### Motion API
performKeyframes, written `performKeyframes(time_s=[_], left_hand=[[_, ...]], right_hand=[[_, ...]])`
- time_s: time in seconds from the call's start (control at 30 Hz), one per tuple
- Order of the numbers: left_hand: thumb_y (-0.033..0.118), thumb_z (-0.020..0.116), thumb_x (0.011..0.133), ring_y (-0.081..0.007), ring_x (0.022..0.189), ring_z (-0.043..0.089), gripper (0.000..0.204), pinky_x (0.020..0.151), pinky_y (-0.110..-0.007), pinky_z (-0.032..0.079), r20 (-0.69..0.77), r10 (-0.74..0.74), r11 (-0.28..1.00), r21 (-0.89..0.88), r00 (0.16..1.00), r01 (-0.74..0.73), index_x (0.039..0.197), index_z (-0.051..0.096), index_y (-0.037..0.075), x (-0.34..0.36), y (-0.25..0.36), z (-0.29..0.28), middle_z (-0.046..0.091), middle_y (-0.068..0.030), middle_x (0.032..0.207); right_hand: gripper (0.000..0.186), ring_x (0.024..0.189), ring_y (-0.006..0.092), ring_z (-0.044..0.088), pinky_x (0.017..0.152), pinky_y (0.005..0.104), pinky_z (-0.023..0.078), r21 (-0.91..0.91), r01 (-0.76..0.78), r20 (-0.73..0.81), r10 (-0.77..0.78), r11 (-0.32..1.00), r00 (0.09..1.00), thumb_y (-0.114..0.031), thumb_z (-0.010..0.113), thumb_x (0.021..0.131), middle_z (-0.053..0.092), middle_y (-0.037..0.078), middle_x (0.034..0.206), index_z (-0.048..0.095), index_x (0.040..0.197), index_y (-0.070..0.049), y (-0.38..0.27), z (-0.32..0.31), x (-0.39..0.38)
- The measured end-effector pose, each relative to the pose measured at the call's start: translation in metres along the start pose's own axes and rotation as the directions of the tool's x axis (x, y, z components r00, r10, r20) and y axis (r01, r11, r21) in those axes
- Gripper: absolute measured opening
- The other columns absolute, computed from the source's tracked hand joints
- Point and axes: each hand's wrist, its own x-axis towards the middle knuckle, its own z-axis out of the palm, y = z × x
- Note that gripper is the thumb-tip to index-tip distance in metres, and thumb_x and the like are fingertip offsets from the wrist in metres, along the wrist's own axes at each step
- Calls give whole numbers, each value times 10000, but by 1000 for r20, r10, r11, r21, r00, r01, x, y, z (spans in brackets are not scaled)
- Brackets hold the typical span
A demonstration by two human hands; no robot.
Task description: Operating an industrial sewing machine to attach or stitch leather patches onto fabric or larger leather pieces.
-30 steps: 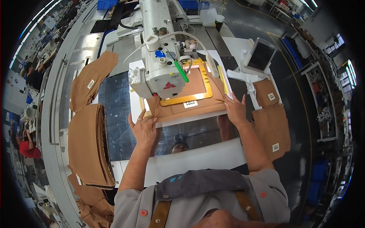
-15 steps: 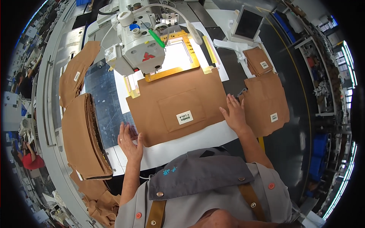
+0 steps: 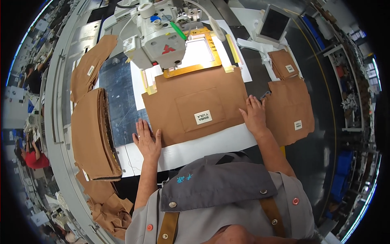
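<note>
A brown fabric panel [image 3: 162, 110] with a white label [image 3: 203, 117] on its pocket patch lies flat in front of the sewing machine head [image 3: 158, 51]. Its far edge meets a yellow clamp frame [image 3: 194, 70]. My left hand [image 3: 147, 140] is open, fingers extended, beside the panel's near left corner, with the thumb at its edge. On the other side, my right hand [image 3: 255, 116] is also open, its thumb at the panel's right edge and its fingers pointing away from me. Neither hand grips anything.
Stacked brown pieces [image 3: 89, 134] stand at left, with another brown piece [image 3: 93, 67] beyond them. Crumpled brown cloth [image 3: 111, 213] lies below. A labelled brown panel [image 3: 290, 110] and a smaller folded piece [image 3: 283, 63] are at right. A dark screen [image 3: 274, 25] stands behind.
The whole view has shifted slightly, moving the scene up and to the right in the picture. My left fingers look straighter. Both hands stay at the panel's sides.
</note>
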Motion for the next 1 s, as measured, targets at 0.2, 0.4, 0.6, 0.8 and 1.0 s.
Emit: performKeyframes(time_s=[0.2, 0.4, 0.6, 0.8, 1.0], left_hand=[[395, 692, 948, -277, 1481, 409, 468, 1183, -567, 232, -91, -57, 994, -102, 994, 47, 1336, 668, 134, 7, 12, 2, 524, -100, 1531], [125, 703, 964, -168, 921, 672, 107, 772, -312, 537, -113, -165, 869, -487, 980, 91, 992, 669, 27, 7, 41, 3, 724, -70, 977], [145, 639, 1031, -49, 731, 557, 101, 649, -228, 457, 89, -39, 537, -838, 995, 96, 1056, 587, 63, 21, 135, 17, 651, -7, 817], [109, 617, 1025, -60, 647, 563, 429, 574, -242, 432, 327, 355, 511, -852, 876, 111, 1416, 441, 93, 13, 294, 16, 646, -27, 708], [-5, 609, 982, -196, 817, 743, 714, 759, -321, 596, 576, 650, 617, -781, 497, 99, 1595, 263, 119, -8, 379, 12, 765, -118, 993]], right_hand=[[377, 1337, 318, 533, 1165, 588, 313, 119, 112, -160, -92, 987, 983, -287, 718, 920, 607, 168, 1398, 727, 1201, -36, 6, 0, 5], [197, 1002, 306, 707, 884, 470, 527, 625, 65, -192, 73, 778, 979, -179, 702, 933, 744, 151, 1090, 773, 1065, -52, 19, -1, 23], [243, 846, 250, 733, 759, 342, 559, 864, 63, -268, 351, 500, 897, -153, 629, 1013, 758, 184, 957, 728, 1198, -31, 92, -58, 12], [284, 963, 102, 687, 838, 267, 533, 836, -154, -261, 628, 526, 733, -150, 613, 1036, 767, 90, 1043, 716, 1293, -88, 240, -112, -65], [435, 1289, 285, 589, 1068, 390, 491, 544, -541, -298, 750, 642, 591, -151, 607, 1015, 574, 158, 1448, 564, 1444, -96, 345, -90, -163]])
